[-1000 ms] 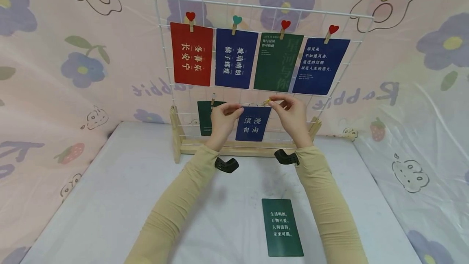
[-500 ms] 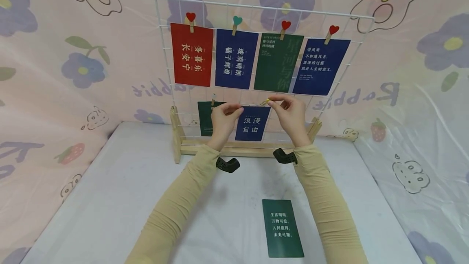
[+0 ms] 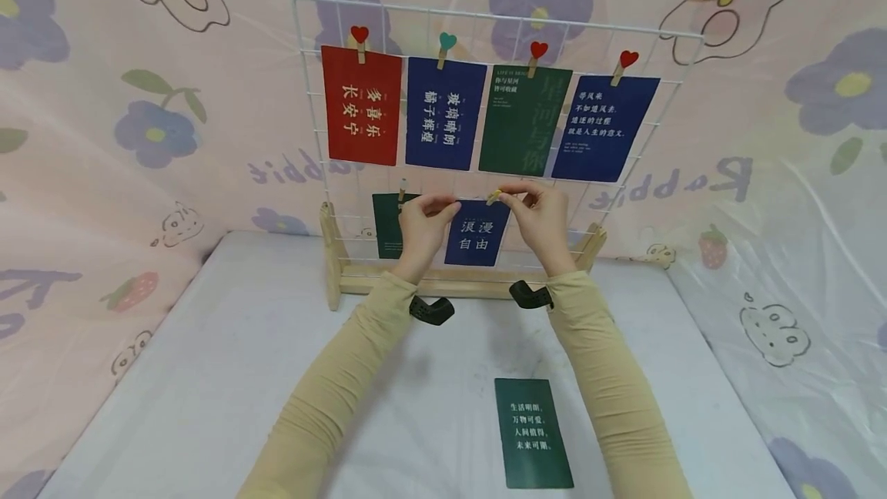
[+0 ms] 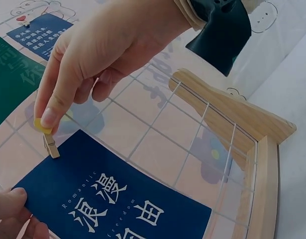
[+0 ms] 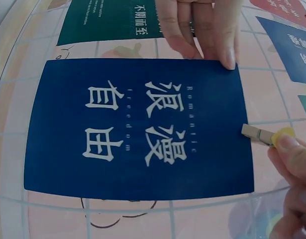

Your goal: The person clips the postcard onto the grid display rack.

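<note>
A blue card [image 3: 478, 233] with white characters lies against the lower part of the white wire grid [image 3: 499, 15]. My left hand [image 3: 426, 229] pinches its top left corner between thumb and fingers. My right hand [image 3: 543, 222] pinches a small wooden clothespin [image 5: 257, 134] by its yellow end. In the right wrist view, the clothespin's tip overlaps the card's top edge near the middle. Whether it bites the grid wire too, I cannot tell. Left of the blue card hangs a green card [image 3: 388, 226] under another clothespin [image 3: 403, 189], partly hidden by my left hand.
Along the grid's upper row hang a red card [image 3: 362, 106], a blue card [image 3: 445, 114], a green card [image 3: 525, 122] and another blue card [image 3: 605, 129], each on a heart clothespin. A wooden base [image 3: 443, 283] holds the grid. Another green card [image 3: 533, 433] lies on the white table [image 3: 277, 376].
My right hand has moved slightly left with the clothespin, bringing it from the right part of the card's top edge toward its middle. My left hand keeps its place on the corner.
</note>
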Demonstrator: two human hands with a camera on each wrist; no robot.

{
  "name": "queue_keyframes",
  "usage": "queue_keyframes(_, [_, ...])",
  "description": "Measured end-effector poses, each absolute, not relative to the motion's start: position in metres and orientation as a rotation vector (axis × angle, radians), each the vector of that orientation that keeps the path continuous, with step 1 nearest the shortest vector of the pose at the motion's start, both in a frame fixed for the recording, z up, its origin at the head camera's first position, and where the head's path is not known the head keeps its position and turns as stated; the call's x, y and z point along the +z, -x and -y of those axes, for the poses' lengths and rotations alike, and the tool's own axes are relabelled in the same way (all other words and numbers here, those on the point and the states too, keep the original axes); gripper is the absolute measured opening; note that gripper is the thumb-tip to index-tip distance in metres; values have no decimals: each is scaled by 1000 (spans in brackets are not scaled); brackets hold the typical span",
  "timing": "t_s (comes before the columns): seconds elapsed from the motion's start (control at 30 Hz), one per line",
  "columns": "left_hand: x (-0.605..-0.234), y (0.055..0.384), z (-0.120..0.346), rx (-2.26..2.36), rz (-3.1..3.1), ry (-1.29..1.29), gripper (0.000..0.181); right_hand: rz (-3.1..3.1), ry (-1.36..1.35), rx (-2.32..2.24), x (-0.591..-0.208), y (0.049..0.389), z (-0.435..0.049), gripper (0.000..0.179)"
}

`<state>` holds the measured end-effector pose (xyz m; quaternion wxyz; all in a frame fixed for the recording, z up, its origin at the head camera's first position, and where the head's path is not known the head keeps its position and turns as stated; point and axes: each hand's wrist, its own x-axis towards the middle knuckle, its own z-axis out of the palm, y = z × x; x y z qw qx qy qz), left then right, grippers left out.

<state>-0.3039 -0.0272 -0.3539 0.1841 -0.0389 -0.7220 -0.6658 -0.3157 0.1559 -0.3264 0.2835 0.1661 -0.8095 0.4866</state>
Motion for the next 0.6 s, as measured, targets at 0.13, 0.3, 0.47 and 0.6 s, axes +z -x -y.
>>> queue_keyframes(0.13, [-354, 305, 25, -1871, 2025, 107, 16, 2163, -438, 1278, -328, 316, -154, 9])
queue_keyframes(0.3, [-354, 305, 24, -1871, 2006, 75, 16, 2192, -420, 1245, -328, 317, -150, 11])
queue_keyframes(0.47, [-352, 304, 23, -1863, 1994, 67, 15, 2204, -435, 1226, -327, 317, -148, 11])
queue_keyframes(0.6, [-354, 302, 24, -1870, 2000, 61, 15, 2209, -423, 1239, -330, 316, -146, 10])
